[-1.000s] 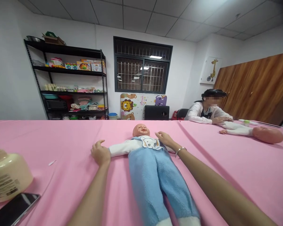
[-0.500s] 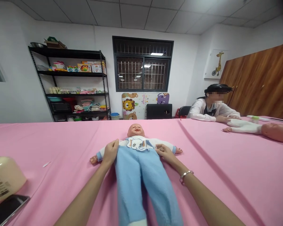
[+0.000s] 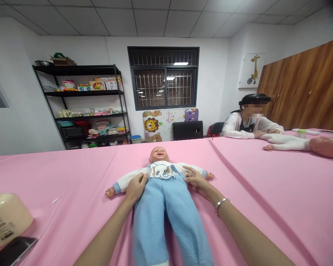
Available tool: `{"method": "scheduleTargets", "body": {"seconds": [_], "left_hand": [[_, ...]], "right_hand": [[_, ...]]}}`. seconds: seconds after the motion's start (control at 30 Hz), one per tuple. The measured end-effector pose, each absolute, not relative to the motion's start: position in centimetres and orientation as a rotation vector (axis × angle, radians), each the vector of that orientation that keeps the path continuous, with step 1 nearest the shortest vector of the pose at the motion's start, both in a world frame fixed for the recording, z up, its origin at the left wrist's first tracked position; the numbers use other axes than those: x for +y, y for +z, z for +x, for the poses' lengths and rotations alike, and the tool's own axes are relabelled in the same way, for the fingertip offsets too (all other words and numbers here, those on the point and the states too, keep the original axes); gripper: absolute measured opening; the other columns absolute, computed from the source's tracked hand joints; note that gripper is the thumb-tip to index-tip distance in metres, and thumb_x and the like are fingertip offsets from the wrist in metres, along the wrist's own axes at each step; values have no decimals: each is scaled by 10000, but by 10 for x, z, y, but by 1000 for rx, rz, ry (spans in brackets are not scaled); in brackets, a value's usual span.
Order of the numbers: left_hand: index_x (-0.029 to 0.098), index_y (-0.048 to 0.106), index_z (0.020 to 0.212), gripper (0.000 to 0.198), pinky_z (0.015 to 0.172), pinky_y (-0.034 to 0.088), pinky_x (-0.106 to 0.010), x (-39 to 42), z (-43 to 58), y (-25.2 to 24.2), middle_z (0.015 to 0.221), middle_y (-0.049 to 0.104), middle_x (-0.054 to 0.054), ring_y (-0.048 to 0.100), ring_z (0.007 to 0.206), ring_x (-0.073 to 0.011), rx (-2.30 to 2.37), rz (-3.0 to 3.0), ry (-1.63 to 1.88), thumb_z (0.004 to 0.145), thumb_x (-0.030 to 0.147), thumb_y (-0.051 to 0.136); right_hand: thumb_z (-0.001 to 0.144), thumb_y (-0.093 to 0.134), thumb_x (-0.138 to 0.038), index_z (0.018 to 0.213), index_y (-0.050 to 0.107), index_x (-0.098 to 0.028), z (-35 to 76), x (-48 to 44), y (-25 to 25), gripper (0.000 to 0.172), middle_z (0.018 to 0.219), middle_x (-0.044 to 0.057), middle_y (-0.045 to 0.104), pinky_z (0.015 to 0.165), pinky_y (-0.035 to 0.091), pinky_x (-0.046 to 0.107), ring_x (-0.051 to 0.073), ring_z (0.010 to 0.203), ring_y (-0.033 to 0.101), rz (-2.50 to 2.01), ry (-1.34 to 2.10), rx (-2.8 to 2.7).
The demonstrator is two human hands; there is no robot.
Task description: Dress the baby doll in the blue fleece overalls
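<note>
A baby doll (image 3: 158,155) lies on its back on the pink-covered table, arms spread, head away from me. It wears a white top with blue cuffs and fluffy blue overalls (image 3: 152,218) with an elephant face on the bib. At the doll's left-hand side in the picture, my left hand (image 3: 136,187) is closed, fingertips pinching the edge of the overalls near the bib. On the other side, my right hand (image 3: 196,180), a silver bracelet on its wrist, rests against the overalls' upper edge. Its fingers are loosely apart.
A cream bottle (image 3: 9,218) and a dark phone (image 3: 15,251) lie at the left. Across the table at the right sits a person (image 3: 242,120) with hands at another doll (image 3: 291,142). Behind stand a black shelf rack (image 3: 80,92) and wooden cabinets (image 3: 302,85).
My left hand has shifted right, closer to the bib, and the waist of the overalls looks narrower there. My right fingers have loosened and spread. The camera view has tilted slightly.
</note>
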State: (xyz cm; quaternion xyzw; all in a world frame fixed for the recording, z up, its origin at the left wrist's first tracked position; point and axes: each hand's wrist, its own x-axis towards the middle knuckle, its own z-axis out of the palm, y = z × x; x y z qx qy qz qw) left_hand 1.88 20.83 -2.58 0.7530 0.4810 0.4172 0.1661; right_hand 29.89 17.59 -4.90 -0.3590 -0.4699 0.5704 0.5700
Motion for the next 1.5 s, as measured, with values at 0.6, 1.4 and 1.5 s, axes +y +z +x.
{"method": "scheduleTargets", "body": {"seconds": [0.6, 1.4, 1.5], "left_hand": [[156, 572, 877, 303, 851, 437, -340, 204, 37, -15, 938, 627, -72, 578, 918, -215, 960, 1685, 1383, 644, 329, 659], [175, 570, 812, 182, 802, 434, -381, 205, 32, -36, 844, 642, -58, 587, 840, -233, 1283, 1886, 1505, 754, 277, 431], [175, 566, 809, 187, 797, 433, -377, 204, 32, -35, 841, 638, -55, 584, 841, -231, 1282, 1893, 1504, 755, 278, 420]], "right_hand": [[501, 714, -108, 1124, 514, -234, 299, 172, -43, 667, 913, 22, 589, 622, 416, 226, 123, 723, 545, -820, 1387, -988], [674, 704, -429, 856, 551, -158, 299, 182, -54, 360, 600, -37, 469, 405, 313, 164, 44, 433, 380, -1012, 1469, -1011], [692, 683, -448, 850, 564, -147, 298, 179, -50, 360, 548, -53, 424, 397, 285, 166, 40, 417, 336, -977, 1508, -1026]]}}
